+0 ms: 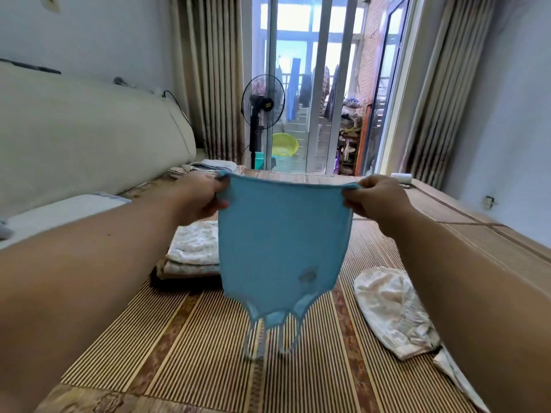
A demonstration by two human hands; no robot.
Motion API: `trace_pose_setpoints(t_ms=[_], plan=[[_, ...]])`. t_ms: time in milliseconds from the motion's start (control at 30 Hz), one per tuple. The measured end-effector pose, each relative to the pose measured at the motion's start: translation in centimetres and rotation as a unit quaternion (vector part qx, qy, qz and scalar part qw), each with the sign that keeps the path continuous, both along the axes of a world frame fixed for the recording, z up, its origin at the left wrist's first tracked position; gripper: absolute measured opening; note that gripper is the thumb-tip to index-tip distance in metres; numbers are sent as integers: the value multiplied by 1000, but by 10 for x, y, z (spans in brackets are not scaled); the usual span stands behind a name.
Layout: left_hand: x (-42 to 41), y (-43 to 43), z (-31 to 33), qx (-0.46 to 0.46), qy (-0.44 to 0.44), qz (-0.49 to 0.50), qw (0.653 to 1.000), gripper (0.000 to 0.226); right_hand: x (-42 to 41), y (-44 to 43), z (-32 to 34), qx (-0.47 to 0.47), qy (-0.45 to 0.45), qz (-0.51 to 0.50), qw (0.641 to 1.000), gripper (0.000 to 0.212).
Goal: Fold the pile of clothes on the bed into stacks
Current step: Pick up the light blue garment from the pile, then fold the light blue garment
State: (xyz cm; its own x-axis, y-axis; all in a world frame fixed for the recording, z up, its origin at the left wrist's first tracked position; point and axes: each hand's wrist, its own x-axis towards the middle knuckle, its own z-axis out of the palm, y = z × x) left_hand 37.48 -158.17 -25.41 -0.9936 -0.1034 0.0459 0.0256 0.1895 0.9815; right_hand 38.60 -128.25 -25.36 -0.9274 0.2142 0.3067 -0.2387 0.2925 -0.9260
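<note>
Blue garment: A light blue knitted sleeveless top (280, 242) was held spread out in the air above the middle of the striped woven bamboo mat (190, 347) that covered the bed. It was hung upside down with its thin straps dangling low towards the mat; whether they touched it could not be told.
Left hand: The left hand (205, 195) was clenched on the left corner of the top's upper edge, the cloth pinched between thumb and curled fingers.
Right hand: The right hand (372, 196) was clenched on the opposite corner, so that the edge was drawn taut.
Folded stack: A stack of folded pale floral clothes (193, 251) was laid on the mat's left part, partly hidden behind the top.
Loose garment: A crumpled cream shiny garment (393, 311) was left on the mat's right part.
Far pile: Folded white cloths (214, 165) were seen at the mat's far left end.
Beyond the mat: A black standing fan (262, 99) and a yellow plastic basin (284, 143) were seen past its far end.
</note>
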Motion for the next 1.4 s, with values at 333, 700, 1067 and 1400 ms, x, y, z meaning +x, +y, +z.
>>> trace_pose_setpoints(t_ms=[333, 700, 1067, 1400], plan=[[62, -27, -51, -50, -6, -101, 994, 13, 56, 35, -56, 160, -10, 30, 987, 18], [131, -35, -193, -95, -298, -312, 897, 20, 111, 45, -174, 103, -399, 235, 880, 14], [16, -19, -195, -40, -198, -12, 979, 20, -9, -2, -171, -156, -258, 77, 950, 23], [48, -19, -253, -425, -3, -192, 885, 72, 18, 1, -254, 296, -231, 175, 910, 29]])
